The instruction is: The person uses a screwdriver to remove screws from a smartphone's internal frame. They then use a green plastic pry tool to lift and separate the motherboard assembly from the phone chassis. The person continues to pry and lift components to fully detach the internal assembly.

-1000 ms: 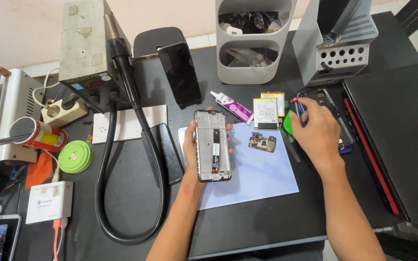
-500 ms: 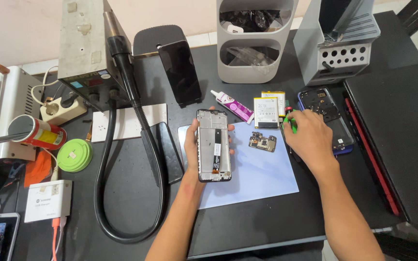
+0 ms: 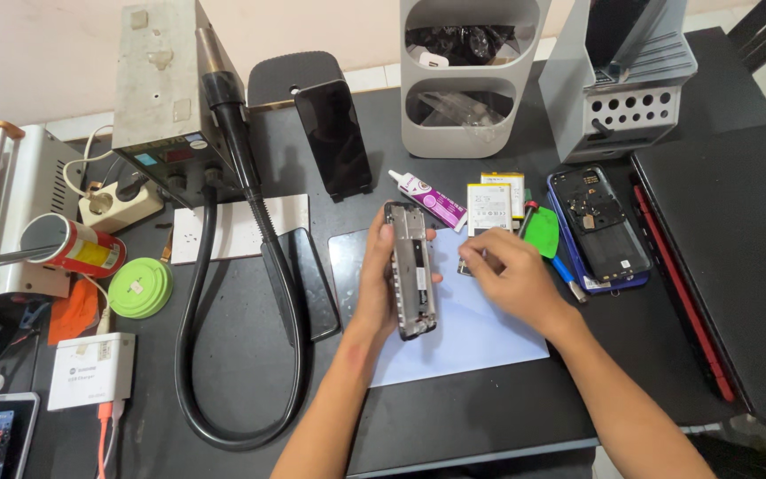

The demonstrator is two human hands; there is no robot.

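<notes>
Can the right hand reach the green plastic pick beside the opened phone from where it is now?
Probably yes. The right hand rests on the pale blue mat, and the green pick lies just beyond it, uncovered, with nothing between. The left hand holds the phone frame off to the side.

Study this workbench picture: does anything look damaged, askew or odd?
Yes. The phone gripped in the left hand has its back off, insides bare. Another opened phone lies tilted beside the laptop. The right hand rests on the pale mat.
</notes>
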